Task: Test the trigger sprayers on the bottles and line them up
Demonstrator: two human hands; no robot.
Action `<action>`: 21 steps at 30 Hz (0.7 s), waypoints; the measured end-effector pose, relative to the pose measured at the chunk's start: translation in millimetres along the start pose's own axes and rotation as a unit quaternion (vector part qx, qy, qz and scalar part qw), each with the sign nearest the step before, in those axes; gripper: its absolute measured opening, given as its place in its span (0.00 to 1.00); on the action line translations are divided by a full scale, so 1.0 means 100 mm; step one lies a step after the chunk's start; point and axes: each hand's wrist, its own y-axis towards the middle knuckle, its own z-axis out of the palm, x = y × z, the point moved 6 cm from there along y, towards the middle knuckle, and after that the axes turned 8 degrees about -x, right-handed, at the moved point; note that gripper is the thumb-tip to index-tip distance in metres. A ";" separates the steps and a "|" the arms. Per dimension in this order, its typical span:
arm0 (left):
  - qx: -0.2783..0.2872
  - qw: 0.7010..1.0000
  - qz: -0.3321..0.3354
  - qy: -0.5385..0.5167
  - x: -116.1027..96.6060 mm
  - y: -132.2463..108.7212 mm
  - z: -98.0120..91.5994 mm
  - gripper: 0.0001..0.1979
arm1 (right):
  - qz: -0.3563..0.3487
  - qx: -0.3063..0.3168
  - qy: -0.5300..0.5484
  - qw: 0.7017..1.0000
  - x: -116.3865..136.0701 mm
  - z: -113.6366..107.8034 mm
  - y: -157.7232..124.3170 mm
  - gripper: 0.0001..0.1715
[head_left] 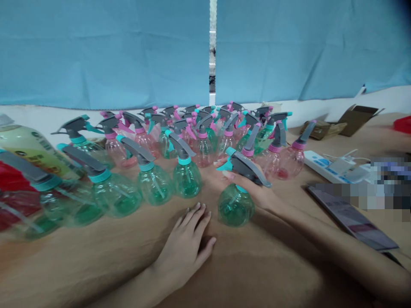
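My right hand [260, 193] is closed around the neck of a green see-through spray bottle [236, 208], just under its grey trigger head with turquoise tips. The bottle is upright, and my fingers partly hide its collar. Palm down, my left hand [188, 241] lies on the brown table [257, 265] to the left of that bottle, its fingers stretched out and holding nothing. Beyond my left fingertips stands another green spray bottle [187, 179], at the near end of a row of similar green ones running left.
Several pink and green spray bottles [204, 152] crowd the back of the table. A large bottle with a yellow label [38, 147] stands at far left. To the right are a power strip [324, 167], a phone [353, 218] and an opened cardboard box [358, 119].
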 end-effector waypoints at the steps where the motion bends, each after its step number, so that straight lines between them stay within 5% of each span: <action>1: -0.001 1.000 0.000 -0.002 0.00 0.00 0.00 0.23 | 0.001 0.001 0.000 1.000 0.00 0.00 0.00 0.16; 8: -0.004 1.000 -0.003 -0.004 0.01 -0.01 0.00 0.23 | 0.014 -0.001 -0.034 0.999 -0.01 -0.03 -0.02 0.09; 21: 0.001 1.000 -0.005 -0.003 0.00 0.01 -0.01 0.22 | -0.012 -0.004 -0.065 0.998 0.09 -0.02 -0.01 0.12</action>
